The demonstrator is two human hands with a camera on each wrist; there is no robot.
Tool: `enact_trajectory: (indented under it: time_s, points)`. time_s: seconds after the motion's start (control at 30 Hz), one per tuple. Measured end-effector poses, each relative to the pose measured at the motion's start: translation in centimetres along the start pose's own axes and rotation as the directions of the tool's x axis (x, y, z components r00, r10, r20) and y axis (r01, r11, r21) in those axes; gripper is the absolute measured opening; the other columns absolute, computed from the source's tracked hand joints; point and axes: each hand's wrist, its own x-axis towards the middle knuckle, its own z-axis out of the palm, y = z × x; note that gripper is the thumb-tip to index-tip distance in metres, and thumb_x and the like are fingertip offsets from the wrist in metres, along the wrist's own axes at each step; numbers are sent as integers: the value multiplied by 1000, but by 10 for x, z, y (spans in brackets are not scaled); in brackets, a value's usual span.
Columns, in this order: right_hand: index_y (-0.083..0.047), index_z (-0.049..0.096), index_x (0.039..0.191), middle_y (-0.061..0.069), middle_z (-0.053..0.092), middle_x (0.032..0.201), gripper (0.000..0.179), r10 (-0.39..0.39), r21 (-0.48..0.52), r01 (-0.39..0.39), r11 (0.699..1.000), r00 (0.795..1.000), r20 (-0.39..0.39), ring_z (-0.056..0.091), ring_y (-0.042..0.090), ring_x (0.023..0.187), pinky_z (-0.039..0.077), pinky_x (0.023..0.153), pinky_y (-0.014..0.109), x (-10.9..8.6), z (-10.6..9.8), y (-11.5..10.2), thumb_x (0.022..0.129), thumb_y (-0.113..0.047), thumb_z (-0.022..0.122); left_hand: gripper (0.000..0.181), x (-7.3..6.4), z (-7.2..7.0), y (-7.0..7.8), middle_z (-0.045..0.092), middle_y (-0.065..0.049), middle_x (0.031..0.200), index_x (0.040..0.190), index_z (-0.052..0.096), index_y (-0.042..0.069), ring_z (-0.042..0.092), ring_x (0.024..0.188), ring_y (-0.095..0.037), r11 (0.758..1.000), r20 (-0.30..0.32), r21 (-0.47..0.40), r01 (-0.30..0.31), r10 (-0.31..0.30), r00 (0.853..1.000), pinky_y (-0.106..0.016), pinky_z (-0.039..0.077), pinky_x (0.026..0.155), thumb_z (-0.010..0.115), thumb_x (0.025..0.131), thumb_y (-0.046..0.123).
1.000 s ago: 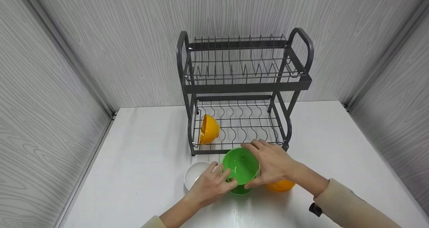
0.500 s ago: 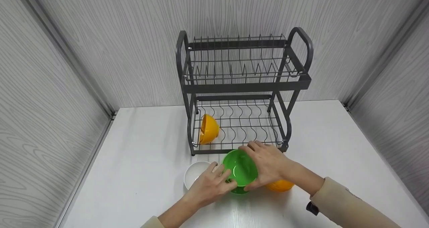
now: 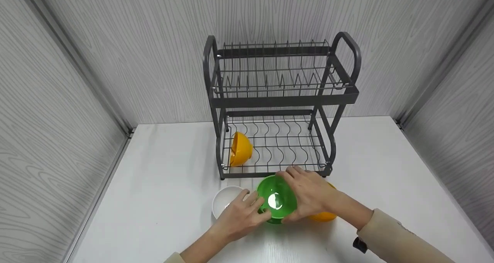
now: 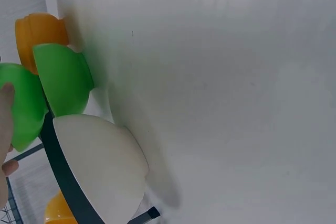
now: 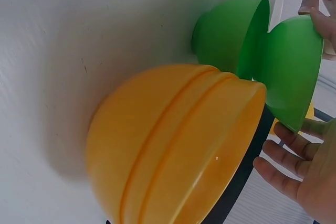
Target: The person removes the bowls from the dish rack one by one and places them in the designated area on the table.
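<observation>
A green bowl [image 3: 274, 191] is held over a second green bowl [image 5: 223, 35] that stands on the table. My right hand [image 3: 310, 191] spans the upper bowl from its right side, thumb at the near rim and fingers at the far rim. At the left rim my left hand [image 3: 240, 219] has its fingers and thumb bent around the edge. Seen by the right wrist camera, the upper bowl is tilted and overlaps the lower bowl's rim. A white bowl [image 3: 223, 202] sits left of the green ones, and nested orange bowls [image 5: 173, 145] sit to the right, partly under my right hand.
Behind the bowls stands a dark two-tier dish rack [image 3: 285, 100]. An orange bowl [image 3: 242, 150] is on edge at the left end of its lower tier. Grey wood-grain walls [image 3: 58, 120] enclose the white table [image 3: 170, 201] at the back and sides.
The upper green bowl and my right hand have shifted slightly down toward the lower bowl, and more of the orange bowls shows behind the right hand. My left hand stays nearly in place.
</observation>
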Motion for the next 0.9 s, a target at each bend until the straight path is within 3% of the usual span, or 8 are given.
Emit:
enact_trajectory:
  time_s: [0.43,0.9]
  points:
    - [-17,48,147,1,63,123,118,-6,12,6,1000,1000,-22,64,20,107,63,87,39,-3,12,-2,58,-88,78,11,-7,3,4,67,4,97,95,62,30,67,96,-18,1000,14,-12,-11,11,1000,-33,60,85,72,90,29]
    - [-14,47,148,5,64,124,121,-7,-5,7,1000,1000,6,64,24,113,62,91,45,-4,20,-5,58,-87,79,13,-13,8,10,67,4,99,97,62,31,69,99,-17,1000,36,-20,-6,7,999,-33,60,85,72,89,31]
